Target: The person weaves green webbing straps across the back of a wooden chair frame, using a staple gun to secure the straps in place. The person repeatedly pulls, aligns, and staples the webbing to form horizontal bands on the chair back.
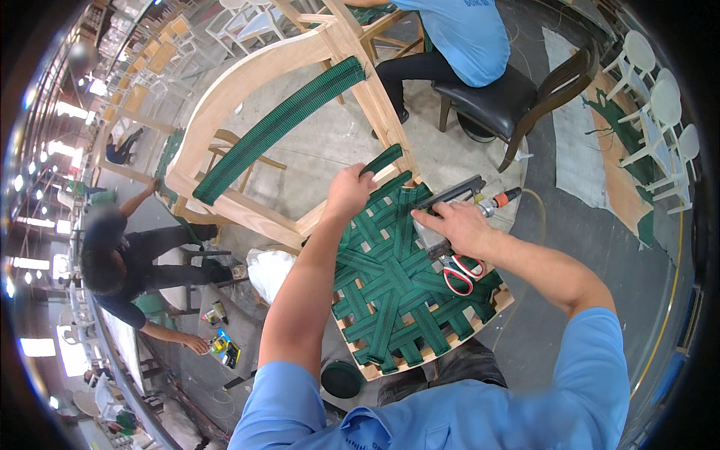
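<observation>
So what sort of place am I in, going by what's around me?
Probably a furniture workshop: there's a bare wooden chair frame with green webbing woven across its seat, and several white chairs stand off to the right.

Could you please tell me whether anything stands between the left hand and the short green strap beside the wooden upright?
Nothing visible does: the left hand grips the strap directly. The stapler-like tool in the right hand and the red-handled scissors are farther right, not between them.
</observation>
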Available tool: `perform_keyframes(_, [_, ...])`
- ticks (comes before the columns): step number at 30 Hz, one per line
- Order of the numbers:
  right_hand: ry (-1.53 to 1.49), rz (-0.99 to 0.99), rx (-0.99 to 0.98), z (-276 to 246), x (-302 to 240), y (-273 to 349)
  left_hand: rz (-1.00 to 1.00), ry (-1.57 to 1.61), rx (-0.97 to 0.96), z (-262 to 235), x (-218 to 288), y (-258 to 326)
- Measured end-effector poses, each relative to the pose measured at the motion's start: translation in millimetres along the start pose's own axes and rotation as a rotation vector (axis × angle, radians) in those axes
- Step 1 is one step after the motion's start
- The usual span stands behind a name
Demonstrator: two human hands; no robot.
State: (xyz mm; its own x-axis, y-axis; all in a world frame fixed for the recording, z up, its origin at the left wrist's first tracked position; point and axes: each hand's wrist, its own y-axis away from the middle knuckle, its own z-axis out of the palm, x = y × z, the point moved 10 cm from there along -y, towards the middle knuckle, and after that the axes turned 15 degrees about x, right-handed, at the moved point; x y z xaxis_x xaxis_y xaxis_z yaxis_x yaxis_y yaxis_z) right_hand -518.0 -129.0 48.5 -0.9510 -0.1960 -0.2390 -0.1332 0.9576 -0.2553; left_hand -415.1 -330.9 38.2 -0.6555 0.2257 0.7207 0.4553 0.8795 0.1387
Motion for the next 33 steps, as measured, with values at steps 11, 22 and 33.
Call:
perform_keyframes(11, [-0.674, 0.797, 0.039, -69, -7, 61, -0.112, 0.263, -0.145, -35, -68, 74])
perform_keyframes(22, [-2.16, 0.847, 0.462, -61, -83, 133, -0.337, 0.56, -0.348, -55, -85, 119])
perform_keyframes(33, [-1.726, 1.166, 0.618, -82, -118, 115, -0.289, 0.544, -0.346, -32, -52, 155])
